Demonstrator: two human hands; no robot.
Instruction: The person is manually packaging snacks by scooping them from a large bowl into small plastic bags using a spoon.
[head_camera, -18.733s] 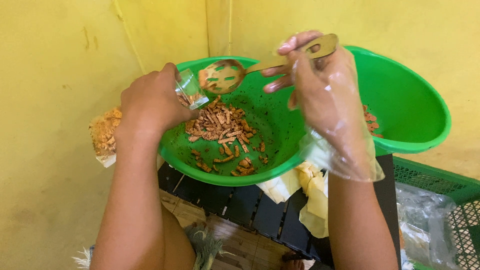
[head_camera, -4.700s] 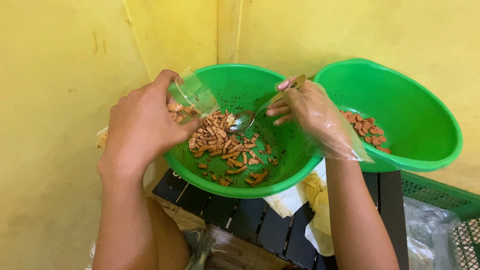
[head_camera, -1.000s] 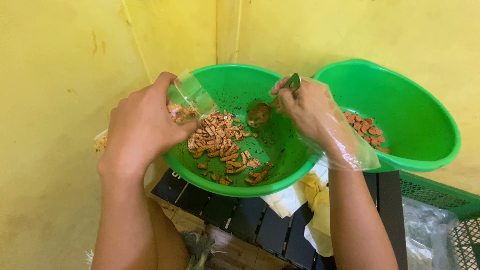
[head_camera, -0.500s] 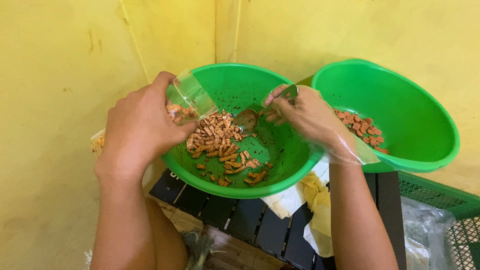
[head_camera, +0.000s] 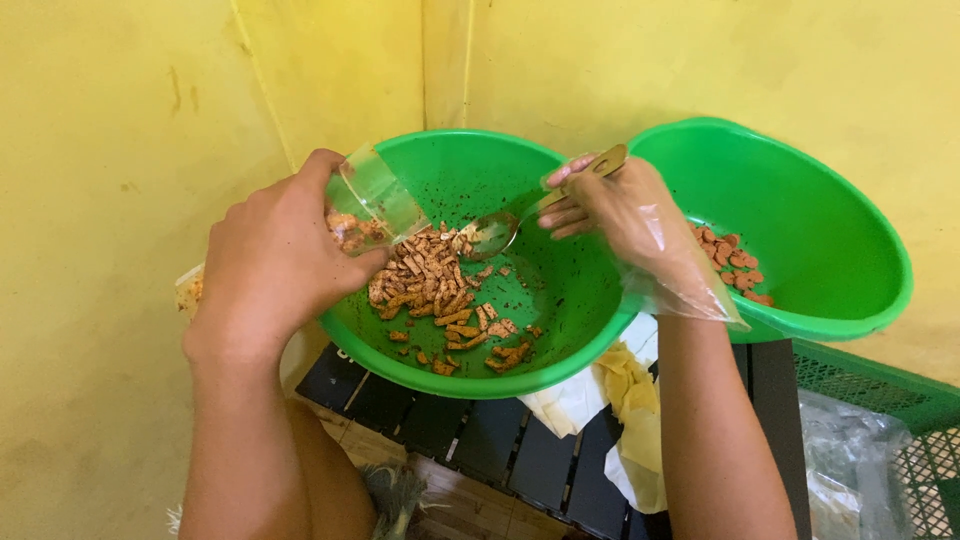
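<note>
My left hand holds a small clear plastic bag open at the left rim of a green bowl. The bag holds a few orange-brown snack sticks. More sticks lie heaped in the bowl's left half. My right hand, in a thin clear plastic glove, grips a spoon with a wooden handle. The spoon's bowl sits just right of the bag's mouth, among the sticks.
A second green bowl with round reddish chips leans behind on the right. Both bowls rest on a dark slatted crate. Yellow and white cloths hang over it. A green mesh basket holds clear plastic. Yellow walls stand close behind.
The spoon has swung left and down from the bowl's middle to the bag's mouth. My left hand and the bag have stayed in place.
</note>
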